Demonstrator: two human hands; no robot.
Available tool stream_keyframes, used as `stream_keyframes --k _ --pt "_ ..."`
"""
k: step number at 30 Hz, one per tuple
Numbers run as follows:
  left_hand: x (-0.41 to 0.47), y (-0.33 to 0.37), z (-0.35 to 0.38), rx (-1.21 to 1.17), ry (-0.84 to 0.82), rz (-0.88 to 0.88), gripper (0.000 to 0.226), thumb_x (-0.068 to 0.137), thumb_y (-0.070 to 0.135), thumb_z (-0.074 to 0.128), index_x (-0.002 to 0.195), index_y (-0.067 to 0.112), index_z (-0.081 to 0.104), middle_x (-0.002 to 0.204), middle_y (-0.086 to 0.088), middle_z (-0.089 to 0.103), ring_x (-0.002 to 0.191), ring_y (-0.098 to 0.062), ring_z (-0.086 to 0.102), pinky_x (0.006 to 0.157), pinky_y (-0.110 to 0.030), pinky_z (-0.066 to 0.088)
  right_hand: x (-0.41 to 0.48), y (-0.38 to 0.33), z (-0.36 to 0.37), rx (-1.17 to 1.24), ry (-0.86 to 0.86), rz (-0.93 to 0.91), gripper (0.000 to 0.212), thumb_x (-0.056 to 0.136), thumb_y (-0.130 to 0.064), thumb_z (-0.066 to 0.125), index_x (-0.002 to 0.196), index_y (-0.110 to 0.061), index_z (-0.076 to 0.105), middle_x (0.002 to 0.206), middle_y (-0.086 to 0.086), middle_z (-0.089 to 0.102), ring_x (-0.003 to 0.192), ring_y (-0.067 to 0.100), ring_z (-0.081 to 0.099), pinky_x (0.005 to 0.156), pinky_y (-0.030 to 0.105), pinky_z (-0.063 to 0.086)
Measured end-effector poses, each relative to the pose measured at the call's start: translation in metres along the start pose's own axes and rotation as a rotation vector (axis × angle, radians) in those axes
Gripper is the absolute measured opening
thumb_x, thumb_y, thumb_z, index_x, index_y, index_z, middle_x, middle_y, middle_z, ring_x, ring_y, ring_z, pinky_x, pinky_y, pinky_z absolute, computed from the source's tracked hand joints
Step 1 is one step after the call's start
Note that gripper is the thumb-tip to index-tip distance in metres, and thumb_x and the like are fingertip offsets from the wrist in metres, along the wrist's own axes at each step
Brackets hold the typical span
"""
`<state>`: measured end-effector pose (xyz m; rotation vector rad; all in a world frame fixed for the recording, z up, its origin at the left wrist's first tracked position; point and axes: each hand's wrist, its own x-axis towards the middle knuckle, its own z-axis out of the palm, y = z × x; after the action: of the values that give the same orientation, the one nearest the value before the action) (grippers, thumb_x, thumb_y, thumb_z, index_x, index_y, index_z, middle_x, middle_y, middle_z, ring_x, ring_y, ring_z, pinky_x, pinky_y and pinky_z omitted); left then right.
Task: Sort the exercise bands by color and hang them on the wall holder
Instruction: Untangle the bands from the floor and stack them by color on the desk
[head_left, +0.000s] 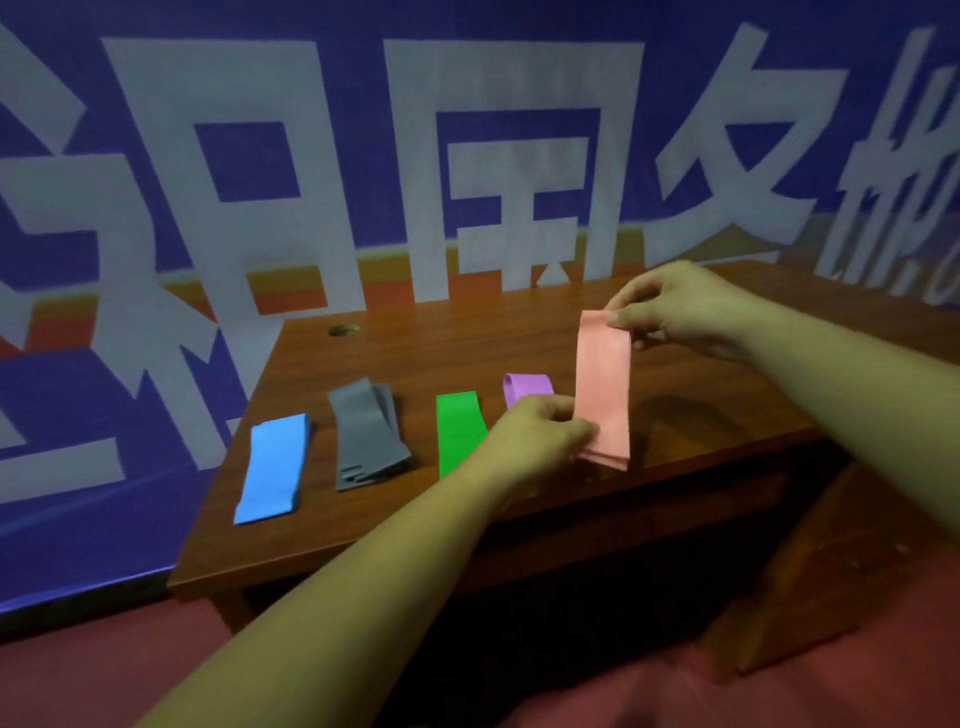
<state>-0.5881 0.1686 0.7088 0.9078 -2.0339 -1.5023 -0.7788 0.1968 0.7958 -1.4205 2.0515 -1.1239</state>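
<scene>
A stack of pink bands is held upright above the wooden table. My right hand pinches its top end and my left hand grips its lower left edge. On the table lie, from left to right, blue bands, a fanned grey pile, green bands and purple bands. My left hand covers the near part of the purple bands. No wall holder is in view.
A blue banner with large white characters hangs right behind the table. A round cable hole sits near the table's far left corner. A wooden bench or stool stands lower right, beside the red floor.
</scene>
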Motion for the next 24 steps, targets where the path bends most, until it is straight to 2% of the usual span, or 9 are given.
stream_keyframes --k 2,4,5,8,12,16,19,21,24 --pt "0.015 0.000 0.011 0.087 0.007 0.034 0.027 0.089 0.015 0.065 0.115 0.014 0.060 0.104 -0.007 0.071 0.083 -0.019 0.067 0.077 -0.033 0.057 0.012 0.011 -0.008 -0.039 -0.015 0.018 0.009 0.087 -0.009 0.068 0.095 -0.010 0.072 0.093 0.006 0.070 0.086 0.019 0.067 0.065 0.026 0.054" --pt "0.028 0.001 0.018 0.189 0.011 0.049 0.039 0.087 0.017 0.069 0.119 0.014 0.046 0.100 -0.004 0.066 0.077 -0.017 0.062 0.064 -0.029 0.052 0.025 0.023 -0.012 -0.073 -0.054 0.042 0.008 0.086 -0.007 0.068 0.092 -0.010 0.073 0.091 0.008 0.071 0.082 0.020 0.068 0.062 0.026 0.054" --pt "0.035 0.001 0.021 0.246 0.004 0.063 0.042 0.086 0.017 0.069 0.117 0.013 0.041 0.099 -0.005 0.065 0.076 -0.018 0.061 0.063 -0.031 0.052 0.032 0.028 -0.013 -0.103 -0.069 0.056 0.008 0.086 -0.006 0.068 0.092 -0.009 0.073 0.090 0.009 0.071 0.080 0.019 0.067 0.059 0.025 0.055" --pt "0.054 -0.002 0.027 0.444 -0.034 0.076 0.043 0.083 0.017 0.070 0.112 0.011 0.039 0.103 -0.010 0.065 0.087 -0.026 0.065 0.078 -0.044 0.056 0.051 0.042 -0.011 -0.172 -0.099 0.074 0.008 0.086 -0.004 0.068 0.092 -0.004 0.072 0.089 0.013 0.071 0.073 0.017 0.065 0.058 0.024 0.057" --pt "0.072 -0.006 0.030 0.640 -0.022 0.074 0.038 0.083 0.021 0.067 0.112 0.011 0.046 0.111 -0.011 0.063 0.104 -0.031 0.060 0.091 -0.046 0.049 0.077 0.058 0.003 -0.234 -0.141 0.063 0.004 0.085 -0.005 0.071 0.088 -0.007 0.073 0.087 0.012 0.071 0.074 0.019 0.066 0.068 0.031 0.059" --pt "0.082 -0.008 0.031 0.740 -0.025 0.114 0.031 0.083 0.026 0.067 0.108 0.016 0.052 0.107 -0.007 0.065 0.103 -0.029 0.059 0.091 -0.043 0.046 0.092 0.066 0.013 -0.271 -0.157 0.040 0.005 0.085 -0.009 0.071 0.089 -0.011 0.073 0.088 0.007 0.071 0.071 0.014 0.065 0.063 0.026 0.054" --pt "0.085 -0.010 0.031 0.881 -0.020 0.186 0.038 0.086 0.033 0.065 0.115 0.015 0.048 0.111 -0.008 0.065 0.106 -0.031 0.058 0.097 -0.044 0.041 0.096 0.072 0.022 -0.298 -0.173 0.042 0.007 0.086 -0.010 0.070 0.092 -0.011 0.074 0.088 0.003 0.070 0.076 0.013 0.062 0.060 0.021 0.047" --pt "0.085 -0.012 0.031 1.046 -0.010 0.269 0.043 0.089 0.038 0.061 0.122 0.016 0.044 0.118 -0.010 0.061 0.111 -0.033 0.053 0.099 -0.045 0.034 0.097 0.080 0.029 -0.291 -0.165 0.047 0.007 0.087 -0.009 0.069 0.091 -0.012 0.074 0.087 0.002 0.070 0.080 0.015 0.063 0.062 0.022 0.046" --pt "0.084 -0.016 0.027 1.200 0.011 0.462 0.038 0.094 0.043 0.052 0.124 0.021 0.052 0.123 -0.009 0.049 0.117 -0.029 0.041 0.097 -0.044 0.029 0.096 0.092 0.038 -0.250 -0.100 0.003 0.007 0.085 -0.009 0.071 0.089 -0.013 0.074 0.086 -0.001 0.070 0.085 0.014 0.065 0.070 0.025 0.049"
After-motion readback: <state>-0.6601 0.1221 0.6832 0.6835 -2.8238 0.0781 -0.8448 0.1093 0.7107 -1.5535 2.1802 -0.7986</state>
